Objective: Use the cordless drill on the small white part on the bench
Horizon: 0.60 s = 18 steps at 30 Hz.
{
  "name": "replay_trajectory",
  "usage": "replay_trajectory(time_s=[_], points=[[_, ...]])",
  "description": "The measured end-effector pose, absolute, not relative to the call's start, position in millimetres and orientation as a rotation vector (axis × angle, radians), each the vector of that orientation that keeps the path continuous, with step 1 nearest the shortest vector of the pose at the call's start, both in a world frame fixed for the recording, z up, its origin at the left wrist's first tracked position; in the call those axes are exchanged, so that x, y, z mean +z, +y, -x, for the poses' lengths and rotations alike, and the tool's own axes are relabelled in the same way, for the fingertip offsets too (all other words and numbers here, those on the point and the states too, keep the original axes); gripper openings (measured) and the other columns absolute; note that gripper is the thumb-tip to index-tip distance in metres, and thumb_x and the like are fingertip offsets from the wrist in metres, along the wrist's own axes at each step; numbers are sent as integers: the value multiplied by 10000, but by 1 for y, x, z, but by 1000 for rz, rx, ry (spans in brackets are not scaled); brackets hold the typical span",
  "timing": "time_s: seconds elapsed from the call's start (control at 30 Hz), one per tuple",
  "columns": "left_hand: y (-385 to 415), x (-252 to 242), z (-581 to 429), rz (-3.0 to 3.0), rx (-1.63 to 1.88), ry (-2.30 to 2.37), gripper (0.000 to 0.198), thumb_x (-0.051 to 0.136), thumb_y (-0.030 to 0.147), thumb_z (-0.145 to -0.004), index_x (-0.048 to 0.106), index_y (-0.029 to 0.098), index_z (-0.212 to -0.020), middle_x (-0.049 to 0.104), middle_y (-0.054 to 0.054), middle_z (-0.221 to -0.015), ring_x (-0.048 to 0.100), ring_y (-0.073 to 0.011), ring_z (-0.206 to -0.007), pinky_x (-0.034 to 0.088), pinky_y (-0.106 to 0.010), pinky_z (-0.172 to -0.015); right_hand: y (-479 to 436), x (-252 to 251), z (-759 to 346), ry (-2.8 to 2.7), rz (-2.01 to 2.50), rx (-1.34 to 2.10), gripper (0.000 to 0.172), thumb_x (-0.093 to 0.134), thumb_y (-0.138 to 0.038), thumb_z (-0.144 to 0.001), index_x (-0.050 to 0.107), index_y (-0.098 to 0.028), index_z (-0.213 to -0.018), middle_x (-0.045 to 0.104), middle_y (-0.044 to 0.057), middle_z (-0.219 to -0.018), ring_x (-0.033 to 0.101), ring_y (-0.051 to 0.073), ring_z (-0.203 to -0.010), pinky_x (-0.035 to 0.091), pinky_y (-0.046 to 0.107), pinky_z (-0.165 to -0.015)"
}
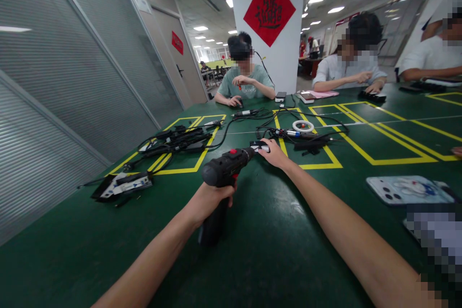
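A black cordless drill (227, 166) with red accents is held by its handle in my left hand (216, 195), fingers wrapped round the grip. Its chuck points away from me, towards a small black-and-white block-like piece (260, 146). My right hand (273, 153) is closed on that piece from the right side. The drill's front end meets or overlaps the piece; I cannot tell whether a bit touches it. The kind of the piece is too small to make out.
The green table (252, 250) bears yellow tape outlines. Black cables and tools (180, 139) lie left, with a black tray (104, 187). More cables, a corded tool (288, 133) and a white ring (303, 126) lie beyond my right hand. A phone (407, 189) lies right. Several people sit opposite.
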<state>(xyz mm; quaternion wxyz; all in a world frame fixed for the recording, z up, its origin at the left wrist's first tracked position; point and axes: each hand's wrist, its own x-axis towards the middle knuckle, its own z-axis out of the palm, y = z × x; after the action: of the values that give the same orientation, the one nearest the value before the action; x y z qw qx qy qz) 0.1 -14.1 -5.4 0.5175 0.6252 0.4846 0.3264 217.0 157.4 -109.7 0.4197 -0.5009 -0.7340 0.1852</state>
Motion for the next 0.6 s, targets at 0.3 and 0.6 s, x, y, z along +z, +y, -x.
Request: replay_trajectory(time_s=[0.3,0.6], points=[[-14,-6,-1,-1488,799,1171,199,508,179,-694,554,133,-882,549,-17,-776,508,-105,-547,415,-254,-546,155,-107,-216,-1839,1262,482,435,516,-384,-781,460,-250,-1191,438,61,-1114,520,172,-958,391,334,-891],[-15,-4,0,-1499,787,1189,176,508,195,-693,549,132,-852,558,-23,-792,508,-101,-535,418,-257,-553,154,-106,-216,-1839,1275,489,434,523,-374,-780,463,-248,-1192,437,59,-1107,517,171,-960,383,330,-899]])
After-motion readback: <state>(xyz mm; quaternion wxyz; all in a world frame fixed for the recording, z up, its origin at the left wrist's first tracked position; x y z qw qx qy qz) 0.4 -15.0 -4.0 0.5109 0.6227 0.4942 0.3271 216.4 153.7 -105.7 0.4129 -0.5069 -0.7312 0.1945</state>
